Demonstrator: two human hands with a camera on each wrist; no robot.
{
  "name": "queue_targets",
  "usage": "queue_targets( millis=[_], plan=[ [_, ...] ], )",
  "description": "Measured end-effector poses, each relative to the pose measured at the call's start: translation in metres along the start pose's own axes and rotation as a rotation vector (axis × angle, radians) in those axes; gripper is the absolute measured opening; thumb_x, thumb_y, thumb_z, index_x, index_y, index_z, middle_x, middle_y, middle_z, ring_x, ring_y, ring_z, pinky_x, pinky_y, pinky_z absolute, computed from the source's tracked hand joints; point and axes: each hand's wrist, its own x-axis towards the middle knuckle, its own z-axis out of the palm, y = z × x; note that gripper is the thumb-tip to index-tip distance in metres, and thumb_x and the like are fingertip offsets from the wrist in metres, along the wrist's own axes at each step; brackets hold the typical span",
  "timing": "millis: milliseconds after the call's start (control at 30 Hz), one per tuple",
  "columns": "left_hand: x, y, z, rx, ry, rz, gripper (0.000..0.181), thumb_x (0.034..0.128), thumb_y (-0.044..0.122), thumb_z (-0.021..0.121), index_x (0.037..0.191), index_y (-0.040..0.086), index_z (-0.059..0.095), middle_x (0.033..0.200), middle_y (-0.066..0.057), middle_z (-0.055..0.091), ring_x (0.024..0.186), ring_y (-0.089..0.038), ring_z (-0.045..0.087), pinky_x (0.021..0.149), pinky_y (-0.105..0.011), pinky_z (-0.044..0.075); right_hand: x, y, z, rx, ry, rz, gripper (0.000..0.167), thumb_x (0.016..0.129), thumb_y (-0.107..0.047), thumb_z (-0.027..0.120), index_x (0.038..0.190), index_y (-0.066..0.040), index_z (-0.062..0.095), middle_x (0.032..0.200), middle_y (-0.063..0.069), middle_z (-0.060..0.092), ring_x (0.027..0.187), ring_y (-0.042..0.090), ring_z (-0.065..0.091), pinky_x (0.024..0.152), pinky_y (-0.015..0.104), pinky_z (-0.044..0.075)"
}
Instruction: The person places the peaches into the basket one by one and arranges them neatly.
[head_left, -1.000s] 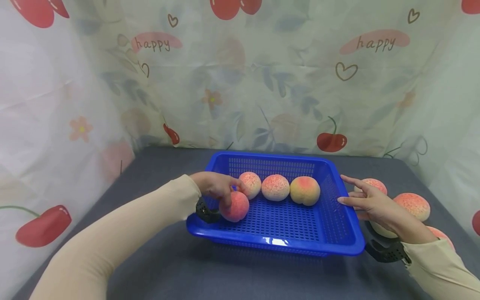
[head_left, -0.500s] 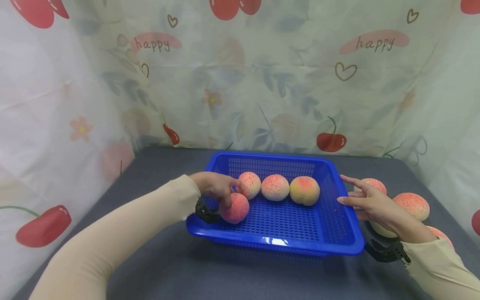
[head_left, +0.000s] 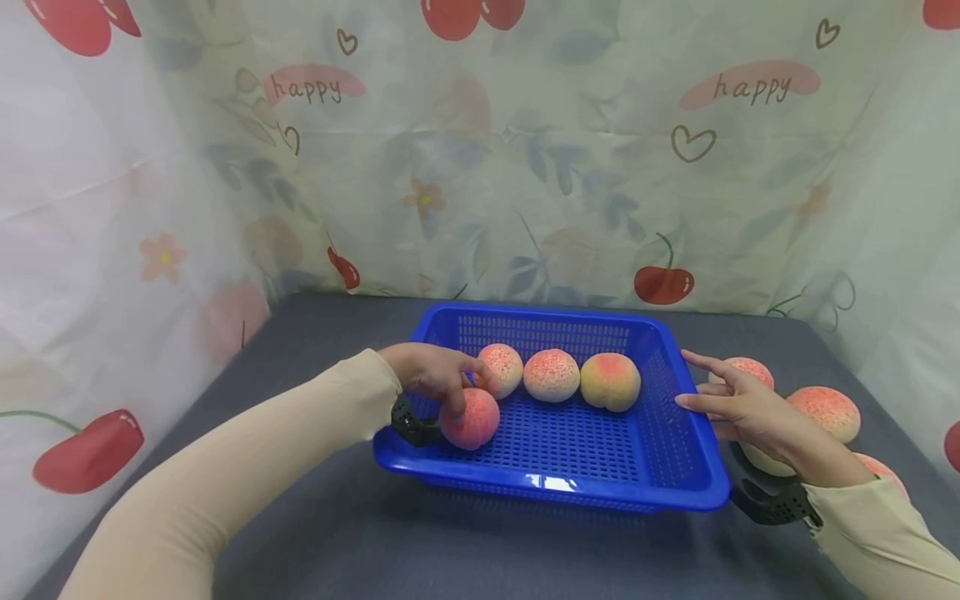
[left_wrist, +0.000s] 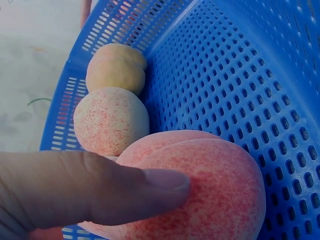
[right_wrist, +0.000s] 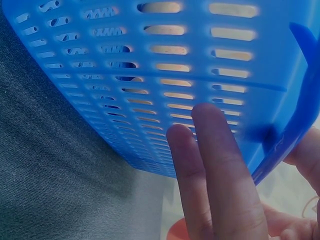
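My left hand holds a pink-red peach inside the left end of a blue plastic basket. In the left wrist view the thumb lies across the top of that peach. Three more peaches stand in a row along the basket's back wall: two speckled ones and a yellowish one. At the basket's right end my right hand grips the rim, its thumb over the edge. Two of its fingers lie against the slotted outer wall in the right wrist view.
Several more peaches lie on the dark grey table to the right of the basket, partly hidden by my right hand and forearm. A patterned curtain closes off the back and sides.
The peach in my left hand has sunk slightly towards the basket's front side. The right hand, the basket and the other peaches look unmoved.
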Motion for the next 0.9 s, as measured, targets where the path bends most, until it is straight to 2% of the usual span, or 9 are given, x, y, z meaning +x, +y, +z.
queue_targets(
  millis=[167, 400, 633, 700, 900],
  plan=[
    [-0.001, 0.001, 0.0, -0.008, 0.004, -0.004, 0.072, 0.0662, -0.019, 0.063, 0.132, 0.009, 0.053, 0.132, -0.014, 0.048, 0.106, -0.023, 0.051, 0.073, -0.028, 0.05, 0.0, 0.001, 0.0, -0.001, -0.005, 0.001, 0.087, 0.098, -0.021, 0.058, 0.155, -0.008, -0.006, 0.136, 0.03, 0.05, 0.102, 0.027, 0.068, 0.082, 0.053, 0.056],
    [-0.006, 0.003, -0.003, 0.006, 0.02, 0.02, 0.071, 0.067, -0.017, 0.068, 0.131, 0.012, 0.054, 0.143, -0.013, 0.045, 0.129, -0.025, 0.045, 0.103, -0.037, 0.045, -0.001, -0.001, -0.001, -0.004, 0.0, 0.006, 0.088, 0.097, -0.021, 0.06, 0.155, -0.009, -0.005, 0.135, 0.028, 0.052, 0.102, 0.028, 0.068, 0.082, 0.053, 0.055],
    [-0.017, 0.009, -0.009, -0.081, 0.004, 0.049, 0.073, 0.0723, -0.021, 0.062, 0.137, 0.009, 0.048, 0.144, -0.02, 0.044, 0.131, -0.03, 0.046, 0.101, -0.041, 0.046, -0.002, -0.002, -0.002, 0.002, -0.004, 0.004, 0.089, 0.097, -0.021, 0.061, 0.155, -0.009, -0.005, 0.133, 0.025, 0.055, 0.102, 0.028, 0.068, 0.082, 0.053, 0.055],
    [-0.02, 0.01, -0.012, -0.088, 0.004, 0.063, 0.073, 0.0737, -0.021, 0.061, 0.138, 0.009, 0.046, 0.145, -0.022, 0.043, 0.133, -0.031, 0.045, 0.105, -0.042, 0.044, -0.002, -0.001, -0.002, 0.001, -0.003, 0.004, 0.089, 0.097, -0.021, 0.061, 0.155, -0.009, -0.005, 0.133, 0.025, 0.055, 0.102, 0.028, 0.068, 0.082, 0.053, 0.055],
    [-0.037, 0.014, -0.022, -0.064, 0.06, 0.1, 0.073, 0.0768, -0.017, 0.063, 0.141, 0.012, 0.045, 0.149, -0.021, 0.036, 0.139, -0.036, 0.037, 0.111, -0.045, 0.036, -0.001, -0.001, -0.002, -0.003, -0.002, 0.006, 0.089, 0.097, -0.021, 0.061, 0.155, -0.009, -0.006, 0.135, 0.026, 0.053, 0.103, 0.029, 0.068, 0.083, 0.053, 0.055]
  ],
)
